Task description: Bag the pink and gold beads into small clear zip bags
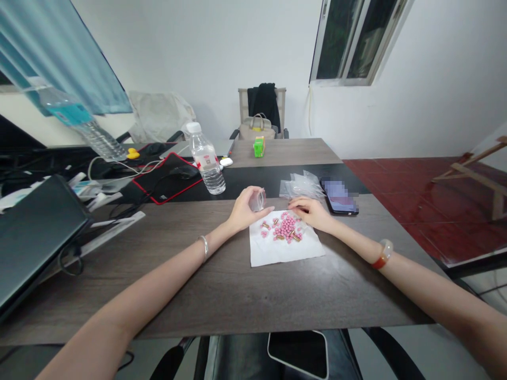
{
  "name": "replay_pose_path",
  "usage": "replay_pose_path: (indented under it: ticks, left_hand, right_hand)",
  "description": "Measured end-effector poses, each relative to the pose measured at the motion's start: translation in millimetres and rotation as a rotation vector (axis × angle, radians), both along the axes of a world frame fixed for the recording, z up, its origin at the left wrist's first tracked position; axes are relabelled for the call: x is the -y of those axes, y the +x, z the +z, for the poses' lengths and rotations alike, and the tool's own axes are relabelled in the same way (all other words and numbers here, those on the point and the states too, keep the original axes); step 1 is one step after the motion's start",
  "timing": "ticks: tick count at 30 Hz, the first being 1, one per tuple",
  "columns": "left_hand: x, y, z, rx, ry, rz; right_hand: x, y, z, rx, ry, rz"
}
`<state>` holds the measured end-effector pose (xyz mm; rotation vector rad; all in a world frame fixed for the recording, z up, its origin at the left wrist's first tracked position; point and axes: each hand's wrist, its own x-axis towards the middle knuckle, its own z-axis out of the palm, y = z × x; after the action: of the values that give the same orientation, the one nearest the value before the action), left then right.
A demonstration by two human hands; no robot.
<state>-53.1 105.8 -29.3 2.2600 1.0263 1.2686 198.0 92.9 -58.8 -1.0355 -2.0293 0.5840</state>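
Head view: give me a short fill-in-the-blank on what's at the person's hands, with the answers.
The left hand holds a small clear plastic ____.
The round tablets on the white paper sheet are ____ in colour.
The smartphone lies screen ____ beside the right hand.

Answers: bag; pink; up.

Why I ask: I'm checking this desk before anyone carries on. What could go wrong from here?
The loose pink tablets heaped on the white paper sheet could roll onto the table if the right hand, resting beside them, nudges them. The small clear plastic bag in the left hand could slip and scatter them. The water bottle nearby might, if knocked over, wet the paper.
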Motion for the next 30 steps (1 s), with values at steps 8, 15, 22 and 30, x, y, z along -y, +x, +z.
replay_pose_path:
  ticks: [8,15,22,30]
  left_hand:
    - [3.3,-5.2,-2.3,-0.184,0.054,0.038]
    - [3.9,-5.1,-5.3,-0.257,0.043,0.032]
    - [14.8,-0.9,5.3,-0.290,0.069,-0.013]
    - [21.4,1.6,10.5,-0.372,0.089,-0.100]
  right_hand:
    - [4.7,-4.1,8.9,0.005,0.003,0.060]
    - [4.7,-3.9,7.1,0.048,0.001,0.033]
    - [5.6,-7.8,5.6,0.020,-0.067,-0.054]
    - [2.8,-9.5,4.7,-0.024,-0.095,-0.071]
